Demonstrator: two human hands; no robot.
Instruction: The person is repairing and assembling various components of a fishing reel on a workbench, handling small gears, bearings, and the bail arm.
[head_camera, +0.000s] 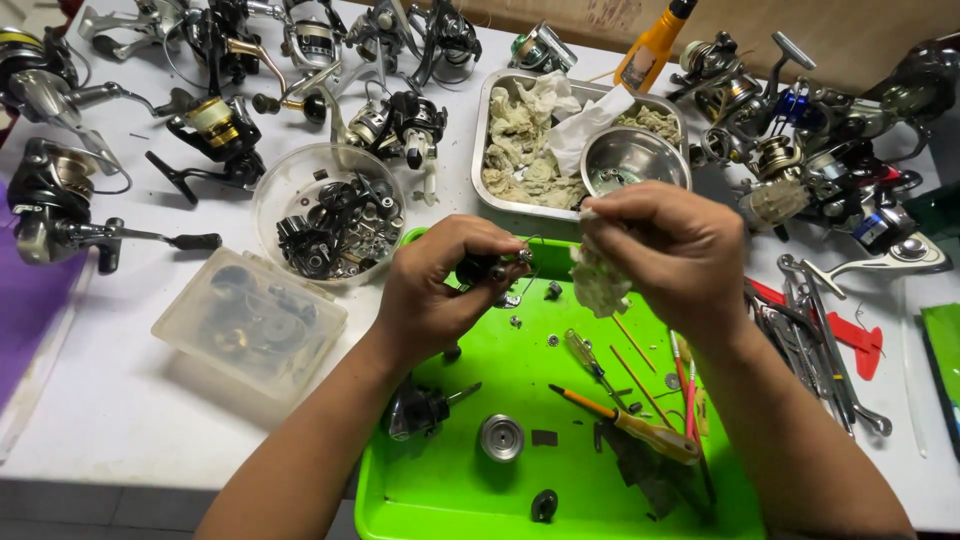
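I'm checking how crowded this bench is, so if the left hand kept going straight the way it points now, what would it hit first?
The left hand points toward the right hand, so it would probably meet the crumpled rag held there first. The two hands look about level, though depth is hard to judge from above.

Green tray (440, 490) holding screwdrivers (625, 415), spool (501, 437); round parts bowl (328, 212); steel pan (490, 130) of rags.

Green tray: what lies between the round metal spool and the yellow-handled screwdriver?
In the head view, a small dark flat piece lies on the green tray between the metal spool and the yellow-handled screwdriver, beside tiny dark bits.
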